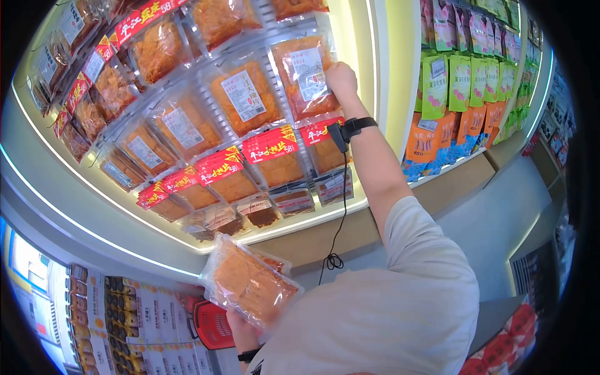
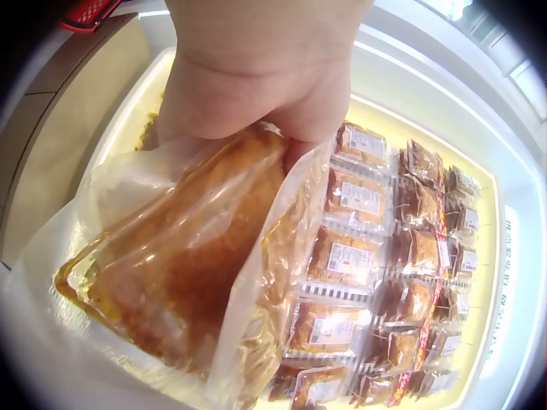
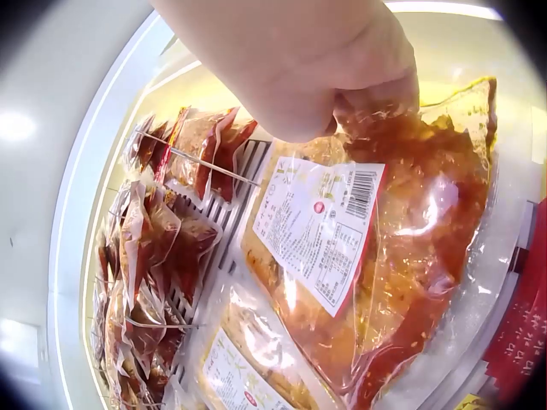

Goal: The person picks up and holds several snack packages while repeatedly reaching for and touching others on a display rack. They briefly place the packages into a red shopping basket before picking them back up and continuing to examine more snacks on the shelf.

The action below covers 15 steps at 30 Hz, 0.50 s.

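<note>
My left hand (image 1: 240, 326), low in the head view, grips clear plastic bags (image 1: 253, 281) of orange-brown flat snack sheets, at least two stacked together. In the left wrist view the held bag (image 2: 188, 256) slants down from the palm, and the fingers are hidden behind it. Up at the display rack, my right hand (image 1: 342, 82) grips the right side of a hanging snack bag (image 1: 294, 69) with a white label. Close up, curled fingers of the right hand (image 3: 333, 77) hold this oily red-orange bag (image 3: 410, 248) at its edge.
Rows of similar bags (image 1: 244, 94) hang on metal hooks around it, with red price strips (image 1: 272, 145) below. To the right hang green pouches (image 1: 434, 84) and orange pouches (image 1: 424, 139). A red basket (image 1: 215, 325) is at the lower left. A black cable (image 1: 342, 219) dangles from the right wrist.
</note>
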Available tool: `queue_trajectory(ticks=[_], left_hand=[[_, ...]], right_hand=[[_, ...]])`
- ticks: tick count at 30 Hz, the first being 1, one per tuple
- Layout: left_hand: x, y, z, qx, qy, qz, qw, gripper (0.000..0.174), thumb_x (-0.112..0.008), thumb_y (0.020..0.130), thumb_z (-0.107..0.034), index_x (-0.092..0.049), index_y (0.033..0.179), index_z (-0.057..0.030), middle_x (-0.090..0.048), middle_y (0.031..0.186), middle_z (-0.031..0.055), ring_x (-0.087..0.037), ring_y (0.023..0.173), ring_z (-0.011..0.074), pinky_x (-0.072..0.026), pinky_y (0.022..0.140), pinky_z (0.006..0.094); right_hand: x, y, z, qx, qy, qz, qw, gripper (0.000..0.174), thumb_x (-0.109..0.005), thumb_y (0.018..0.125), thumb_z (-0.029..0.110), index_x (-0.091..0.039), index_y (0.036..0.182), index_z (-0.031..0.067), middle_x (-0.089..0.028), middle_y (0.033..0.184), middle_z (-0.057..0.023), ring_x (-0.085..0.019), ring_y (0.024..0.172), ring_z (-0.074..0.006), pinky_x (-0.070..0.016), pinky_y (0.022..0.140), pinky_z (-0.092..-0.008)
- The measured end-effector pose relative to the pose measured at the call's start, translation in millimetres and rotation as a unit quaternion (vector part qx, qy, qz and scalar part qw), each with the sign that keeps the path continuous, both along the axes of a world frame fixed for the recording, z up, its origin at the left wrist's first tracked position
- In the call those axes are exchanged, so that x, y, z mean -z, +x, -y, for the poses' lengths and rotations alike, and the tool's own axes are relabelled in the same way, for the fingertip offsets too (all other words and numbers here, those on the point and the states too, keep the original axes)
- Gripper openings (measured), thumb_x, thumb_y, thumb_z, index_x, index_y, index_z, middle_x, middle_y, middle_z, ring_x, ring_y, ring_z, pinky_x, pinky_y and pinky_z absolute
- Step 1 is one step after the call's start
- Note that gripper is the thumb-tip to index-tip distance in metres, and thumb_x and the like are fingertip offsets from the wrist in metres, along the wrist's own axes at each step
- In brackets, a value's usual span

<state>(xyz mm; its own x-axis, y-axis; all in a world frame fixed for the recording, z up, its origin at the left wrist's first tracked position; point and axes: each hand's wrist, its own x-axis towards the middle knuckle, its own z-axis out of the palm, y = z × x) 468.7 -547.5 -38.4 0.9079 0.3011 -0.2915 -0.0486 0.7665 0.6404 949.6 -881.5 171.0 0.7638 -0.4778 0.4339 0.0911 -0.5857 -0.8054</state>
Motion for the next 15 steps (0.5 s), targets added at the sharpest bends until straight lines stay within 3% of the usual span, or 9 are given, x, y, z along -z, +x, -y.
queue_trajectory(ticks=[3, 5, 6, 8, 9, 10, 11, 13, 15], left_hand=[[-72.4, -11.4, 52.5, 0.032, 0.421, 0.047, 0.905, 0.052, -0.062, 0.079, -0.014, -0.045, 0.124, 0.0057, -0.055, 0.121, 0.0131, -0.054, 0.111, 0.0207, -0.0462, 0.092, 0.0324], [-19.6, -16.6, 12.3, 0.014, 0.364, 0.035, 0.931, 0.045, -0.057, 0.082, -0.007, -0.046, 0.124, 0.0058, -0.055, 0.121, 0.0137, -0.055, 0.109, 0.0218, -0.0473, 0.090, 0.0328], [-1.0, -16.0, -3.1, -0.002, 0.309, 0.020, 0.951, 0.039, -0.051, 0.086, -0.001, -0.046, 0.125, 0.0059, -0.055, 0.120, 0.0144, -0.056, 0.107, 0.0229, -0.0483, 0.089, 0.0331], [2.5, -10.5, -9.6, 0.008, 0.415, 0.065, 0.908, 0.040, -0.051, 0.089, -0.009, -0.044, 0.126, 0.0051, -0.054, 0.122, 0.0159, -0.056, 0.108, 0.0264, -0.0481, 0.091, 0.0369], [17.1, -9.1, -20.4, -0.010, 0.200, 0.043, 0.979, 0.041, -0.049, 0.090, -0.015, -0.044, 0.127, 0.0045, -0.054, 0.123, 0.0167, -0.056, 0.109, 0.0285, -0.0472, 0.092, 0.0394], [32.5, -7.8, -30.3, -0.025, -0.027, 0.018, 0.999, 0.043, -0.048, 0.092, -0.020, -0.044, 0.127, 0.0038, -0.053, 0.123, 0.0175, -0.055, 0.110, 0.0306, -0.0462, 0.094, 0.0419], [40.0, -5.9, -36.6, -0.017, -0.035, 0.006, 0.999, 0.047, -0.043, 0.094, -0.029, -0.043, 0.128, 0.0027, -0.052, 0.125, 0.0186, -0.053, 0.112, 0.0341, -0.0442, 0.096, 0.0452], [36.0, -2.0, -40.7, -0.012, -0.059, 0.002, 0.998, 0.046, -0.045, 0.092, -0.027, -0.043, 0.128, 0.0026, -0.052, 0.124, 0.0177, -0.053, 0.112, 0.0317, -0.0444, 0.096, 0.0430], [29.8, 0.8, -44.9, -0.002, -0.083, -0.006, 0.997, 0.046, -0.048, 0.091, -0.024, -0.044, 0.128, 0.0025, -0.053, 0.124, 0.0167, -0.054, 0.112, 0.0294, -0.0445, 0.095, 0.0408]], right_hand=[[11.6, -7.0, -4.2, -0.017, 0.058, 0.080, 0.995, 0.033, -0.054, 0.084, 0.028, -0.063, 0.097, -0.0014, -0.063, 0.098, -0.0227, -0.060, 0.094, -0.0390, -0.0465, 0.084, -0.0446], [38.0, -27.5, -7.2, 0.097, -0.031, 0.303, 0.948, 0.032, -0.060, 0.083, 0.023, -0.059, 0.102, -0.0025, -0.058, 0.105, -0.0209, -0.053, 0.102, -0.0369, -0.0418, 0.090, -0.0422], [42.2, -69.1, -13.6, 0.016, 0.018, 0.291, 0.956, 0.030, -0.061, 0.083, 0.019, -0.056, 0.104, -0.0029, -0.053, 0.111, -0.0197, -0.046, 0.108, -0.0354, -0.0372, 0.093, -0.0421], [83.6, -132.6, -47.7, -0.148, 0.080, 0.293, 0.941, 0.014, -0.060, 0.083, 0.008, -0.059, 0.094, 0.0006, -0.059, 0.090, -0.0132, -0.058, 0.086, -0.0295, -0.0468, 0.075, -0.0359], [105.6, -167.7, -70.7, -0.232, 0.029, 0.264, 0.936, 0.010, -0.060, 0.081, 0.004, -0.059, 0.091, 0.0012, -0.059, 0.082, -0.0111, -0.059, 0.075, -0.0283, -0.0483, 0.068, -0.0323], [125.8, -207.4, -90.4, -0.362, -0.015, 0.198, 0.911, 0.012, -0.061, 0.081, 0.006, -0.058, 0.091, 0.0009, -0.059, 0.087, -0.0118, -0.058, 0.082, -0.0290, -0.0480, 0.073, -0.0339], [144.5, -240.0, -109.8, -0.457, -0.095, 0.203, 0.861, 0.017, -0.064, 0.078, 0.010, -0.059, 0.092, 0.0017, -0.058, 0.094, -0.0127, -0.057, 0.089, -0.0307, -0.0474, 0.077, -0.0363], [152.2, -298.0, -136.2, -0.616, -0.227, 0.211, 0.724, 0.044, -0.071, 0.075, 0.030, -0.058, 0.111, 0.0081, -0.052, 0.122, -0.0135, -0.048, 0.114, -0.0324, -0.0400, 0.095, -0.0438], [151.7, -333.9, -168.0, -0.722, -0.268, 0.216, 0.601, 0.064, -0.074, 0.070, 0.039, -0.052, 0.122, 0.0088, -0.043, 0.133, -0.0151, -0.038, 0.125, -0.0337, -0.0309, 0.103, -0.0496]])
